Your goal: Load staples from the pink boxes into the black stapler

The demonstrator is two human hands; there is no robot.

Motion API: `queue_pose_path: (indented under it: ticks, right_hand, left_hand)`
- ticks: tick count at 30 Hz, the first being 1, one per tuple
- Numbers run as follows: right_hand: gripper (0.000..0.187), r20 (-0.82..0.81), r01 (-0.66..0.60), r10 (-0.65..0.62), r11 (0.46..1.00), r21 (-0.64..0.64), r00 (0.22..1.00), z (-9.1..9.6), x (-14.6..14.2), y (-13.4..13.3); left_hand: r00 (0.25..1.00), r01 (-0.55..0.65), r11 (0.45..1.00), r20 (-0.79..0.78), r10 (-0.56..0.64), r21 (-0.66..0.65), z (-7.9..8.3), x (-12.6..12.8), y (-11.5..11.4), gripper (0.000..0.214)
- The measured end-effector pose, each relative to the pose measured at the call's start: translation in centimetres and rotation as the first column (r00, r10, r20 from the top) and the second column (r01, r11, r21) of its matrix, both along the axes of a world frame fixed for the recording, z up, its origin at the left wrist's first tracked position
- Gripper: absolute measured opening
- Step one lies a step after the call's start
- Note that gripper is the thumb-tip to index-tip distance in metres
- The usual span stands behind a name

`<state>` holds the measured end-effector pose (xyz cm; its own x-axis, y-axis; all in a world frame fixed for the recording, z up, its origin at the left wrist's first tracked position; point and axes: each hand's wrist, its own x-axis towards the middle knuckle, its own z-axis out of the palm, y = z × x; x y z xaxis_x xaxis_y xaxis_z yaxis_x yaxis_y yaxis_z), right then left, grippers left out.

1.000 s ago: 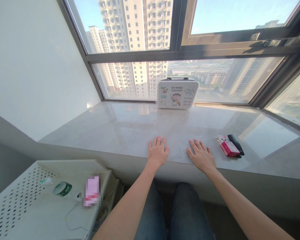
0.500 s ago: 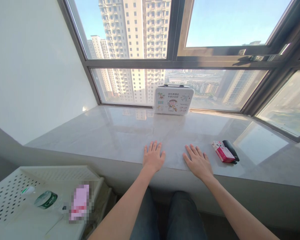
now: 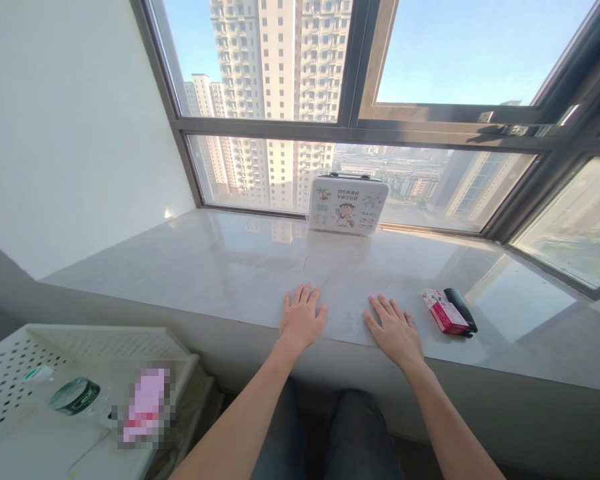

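My left hand [image 3: 301, 317] lies flat, palm down, fingers spread, near the front edge of a pale marble windowsill [image 3: 220, 267]. Beside it my right hand [image 3: 393, 329] rests the same way, open and holding nothing. Just right of my right hand lie a small red and white box [image 3: 443, 312] and a black oblong object [image 3: 460, 309] touching it. At the back of the sill a white case printed with cartoon pictures [image 3: 347, 205] stands upright against the window.
A white perforated rack [image 3: 40, 373] stands low at the left with a green roll of tape [image 3: 74, 395], a cable and a blurred pink item on it. My knees in dark jeans are below the sill. Window frames run behind and to the right.
Both hands have stayed flat on the sill. The view has tilted and shifted slightly, so the sill and rack sit lower and further left in the picture.
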<state>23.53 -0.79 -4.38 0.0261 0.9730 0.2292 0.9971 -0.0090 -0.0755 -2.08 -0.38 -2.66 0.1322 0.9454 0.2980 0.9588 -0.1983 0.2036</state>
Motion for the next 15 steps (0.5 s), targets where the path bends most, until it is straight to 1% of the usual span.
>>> queue_pose_path:
  ticks: [15]
  right_hand:
    - [0.060,-0.021,-0.009,0.010,1.000,0.003,1.000,-0.19,0.23,0.17]
  left_hand:
    - [1.000,0.005,1.000,0.014,-0.005,-0.014,-0.30,-0.16,0.10,0.059]
